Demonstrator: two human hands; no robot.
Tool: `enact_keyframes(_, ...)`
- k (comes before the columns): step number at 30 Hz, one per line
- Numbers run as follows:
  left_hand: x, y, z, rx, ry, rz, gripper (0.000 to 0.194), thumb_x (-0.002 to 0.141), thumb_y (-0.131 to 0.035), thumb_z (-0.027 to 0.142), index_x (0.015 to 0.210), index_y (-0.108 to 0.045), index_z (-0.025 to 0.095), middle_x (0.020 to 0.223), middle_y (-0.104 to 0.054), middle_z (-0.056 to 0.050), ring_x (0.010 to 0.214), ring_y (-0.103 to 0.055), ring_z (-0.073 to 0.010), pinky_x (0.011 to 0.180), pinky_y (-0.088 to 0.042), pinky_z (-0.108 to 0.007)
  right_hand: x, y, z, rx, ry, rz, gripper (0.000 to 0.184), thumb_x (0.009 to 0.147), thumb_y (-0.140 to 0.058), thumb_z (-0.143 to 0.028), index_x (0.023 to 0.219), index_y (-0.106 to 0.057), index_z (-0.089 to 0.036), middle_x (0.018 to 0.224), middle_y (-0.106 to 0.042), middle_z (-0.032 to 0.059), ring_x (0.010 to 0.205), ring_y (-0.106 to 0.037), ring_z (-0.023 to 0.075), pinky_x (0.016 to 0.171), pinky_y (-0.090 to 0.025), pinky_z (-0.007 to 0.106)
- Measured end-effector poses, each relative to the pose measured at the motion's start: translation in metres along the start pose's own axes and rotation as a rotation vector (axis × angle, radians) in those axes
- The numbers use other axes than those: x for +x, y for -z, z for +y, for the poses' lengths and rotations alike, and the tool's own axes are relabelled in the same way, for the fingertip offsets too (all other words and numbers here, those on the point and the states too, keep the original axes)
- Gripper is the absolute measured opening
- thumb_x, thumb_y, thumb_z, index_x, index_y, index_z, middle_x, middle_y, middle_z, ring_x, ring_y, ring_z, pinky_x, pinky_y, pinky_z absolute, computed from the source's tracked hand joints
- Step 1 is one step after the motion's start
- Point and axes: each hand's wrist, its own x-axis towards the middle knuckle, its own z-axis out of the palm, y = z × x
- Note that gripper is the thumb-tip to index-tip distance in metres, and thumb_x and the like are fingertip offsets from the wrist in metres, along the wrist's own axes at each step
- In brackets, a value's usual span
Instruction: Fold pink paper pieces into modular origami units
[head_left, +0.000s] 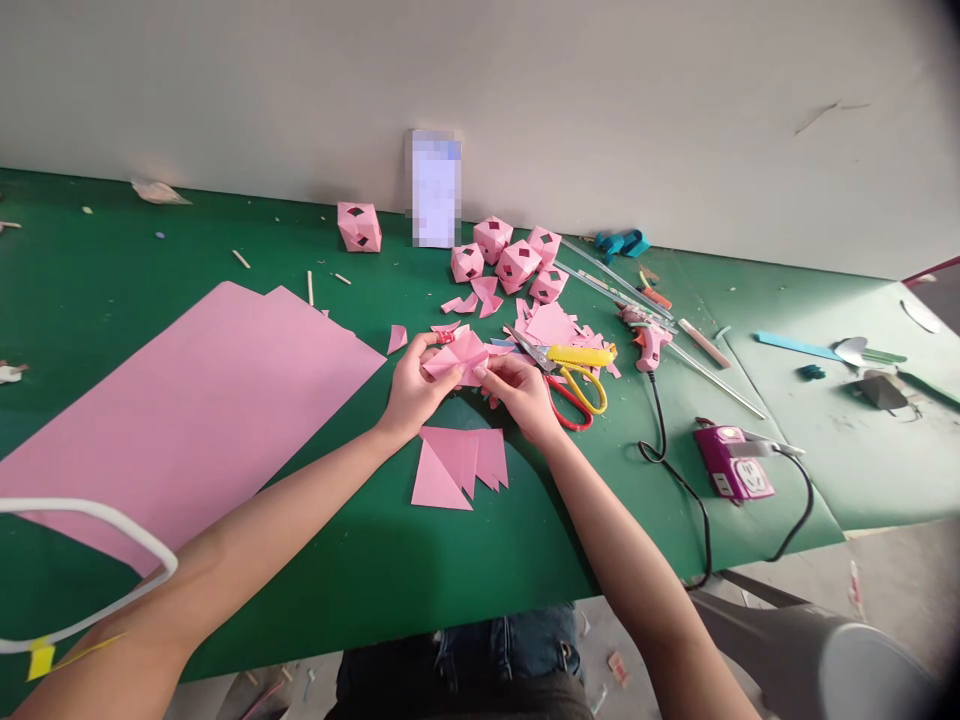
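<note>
My left hand [414, 386] and my right hand [520, 391] both pinch a folded pink paper piece [459, 358] held just above the green table [390, 560]. The fingers of both hands are closed on its edges. Right below the hands lies a small stack of folded pink paper triangles [457, 462]. A big pink paper sheet [180, 420] lies flat to the left of my left arm.
Yellow and red scissors [574, 378] lie just right of my right hand. Several pink paper cubes [510, 260] stand at the back, one more cube [358, 226] to their left. A pink glue gun [646, 342], a purple power socket [731, 463] and pink scraps [551, 325] lie on the right.
</note>
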Motion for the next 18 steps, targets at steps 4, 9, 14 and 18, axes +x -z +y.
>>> enact_keyframes(4,-0.0033,0.0000,0.0019,0.088,-0.038,-0.033,0.045,0.075,-0.078,0.027,0.114,-0.060,0.019,0.084,-0.073,-0.001,0.070,-0.068,-0.0155,0.062,-0.058,-0.026,-0.0002,-0.0001,-0.0010,-0.001,-0.007,0.014,0.048,0.072,-0.085,-0.062,0.078,-0.064,-0.019,0.061,-0.055,-0.0055,0.048,-0.043,0.0076,0.044,-0.031,0.023)
enact_keyframes(9,-0.0049,0.0002,0.0025,0.126,-0.056,-0.048,0.047,0.077,-0.078,0.031,0.118,-0.059,0.018,0.090,-0.075,-0.004,0.077,-0.071,-0.0176,0.066,-0.058,-0.027,0.0000,0.0005,-0.0017,-0.021,-0.002,0.021,0.050,0.070,-0.087,-0.063,0.074,-0.062,-0.020,0.062,-0.055,-0.0050,0.049,-0.041,0.0075,0.046,-0.028,0.024)
enact_keyframes(14,-0.0040,0.0006,0.0012,0.150,-0.075,-0.048,0.046,0.076,-0.077,0.030,0.117,-0.061,0.017,0.097,-0.074,-0.005,0.082,-0.072,-0.0184,0.067,-0.059,-0.027,-0.0001,0.0019,-0.0019,-0.030,-0.007,0.001,0.051,0.069,-0.088,-0.064,0.072,-0.062,-0.020,0.062,-0.054,-0.0046,0.050,-0.041,0.0085,0.046,-0.030,0.025)
enact_keyframes(18,-0.0027,0.0013,0.0005,0.180,-0.147,-0.014,0.040,0.076,-0.074,0.024,0.114,-0.063,0.018,0.108,-0.074,-0.007,0.094,-0.073,-0.0209,0.074,-0.061,-0.029,-0.0011,0.0017,-0.0042,-0.051,-0.014,-0.034,0.049,0.070,-0.087,-0.063,0.079,-0.068,-0.020,0.070,-0.061,-0.0021,0.055,-0.045,0.0095,0.048,-0.034,0.026)
